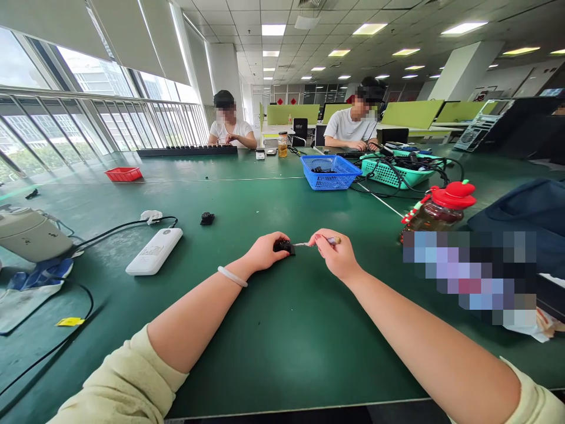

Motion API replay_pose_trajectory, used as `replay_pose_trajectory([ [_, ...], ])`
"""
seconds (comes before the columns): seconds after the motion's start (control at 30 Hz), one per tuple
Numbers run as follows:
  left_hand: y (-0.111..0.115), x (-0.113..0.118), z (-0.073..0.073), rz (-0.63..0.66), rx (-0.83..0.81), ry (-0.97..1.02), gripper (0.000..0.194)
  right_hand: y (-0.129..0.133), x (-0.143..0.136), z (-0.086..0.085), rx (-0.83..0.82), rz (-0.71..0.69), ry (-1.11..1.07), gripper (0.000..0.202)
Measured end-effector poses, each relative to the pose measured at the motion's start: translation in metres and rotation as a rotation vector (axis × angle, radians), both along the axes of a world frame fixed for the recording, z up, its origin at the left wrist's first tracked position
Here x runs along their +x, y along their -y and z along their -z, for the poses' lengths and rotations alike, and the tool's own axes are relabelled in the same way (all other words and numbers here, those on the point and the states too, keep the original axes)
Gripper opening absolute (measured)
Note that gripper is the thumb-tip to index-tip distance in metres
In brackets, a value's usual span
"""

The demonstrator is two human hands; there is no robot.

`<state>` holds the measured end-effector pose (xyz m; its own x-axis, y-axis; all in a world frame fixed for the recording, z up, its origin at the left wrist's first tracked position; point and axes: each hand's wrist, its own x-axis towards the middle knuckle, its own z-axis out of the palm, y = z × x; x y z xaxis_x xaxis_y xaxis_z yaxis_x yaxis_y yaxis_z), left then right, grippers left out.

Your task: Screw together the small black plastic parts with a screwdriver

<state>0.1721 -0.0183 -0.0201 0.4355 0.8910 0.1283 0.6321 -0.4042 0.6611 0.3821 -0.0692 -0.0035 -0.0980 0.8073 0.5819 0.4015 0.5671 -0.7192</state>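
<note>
My left hand [265, 249] is closed around a small black part [285, 247] and steadies it on the green tabletop [282, 330]. The fingers cover much of that part, so its exact kind cannot be made out. In my right hand [336, 254] is a thin screwdriver-like tool [302, 244], gripped by its handle and lying nearly level. Its tip points left and meets, or almost meets, the right side of the black part. A second small black piece [207, 218] lies on the table to the upper left of my left hand.
A white power bank [154, 252] with a cable lies at left. Farther off are a red tray [123, 174], a blue basket [331, 172] and a green basket [397, 171] with black cables. A red-lidded bottle [441, 206] stands at right. Two people sit across the table.
</note>
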Motion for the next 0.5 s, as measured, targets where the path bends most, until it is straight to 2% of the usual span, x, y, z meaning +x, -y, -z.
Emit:
replay_pose_trajectory([
  [0.17, 0.0000, 0.0005, -0.0001, 0.008, 0.000, 0.001, 0.033, -0.0027, 0.0023, 0.0032, -0.026, -0.046, -0.017, 0.031],
  [0.5, -0.0027, -0.0011, 0.0037, 0.020, 0.005, 0.005, 0.033, 0.0021, -0.0012, 0.0026, 0.165, -0.110, 0.137, 0.029],
])
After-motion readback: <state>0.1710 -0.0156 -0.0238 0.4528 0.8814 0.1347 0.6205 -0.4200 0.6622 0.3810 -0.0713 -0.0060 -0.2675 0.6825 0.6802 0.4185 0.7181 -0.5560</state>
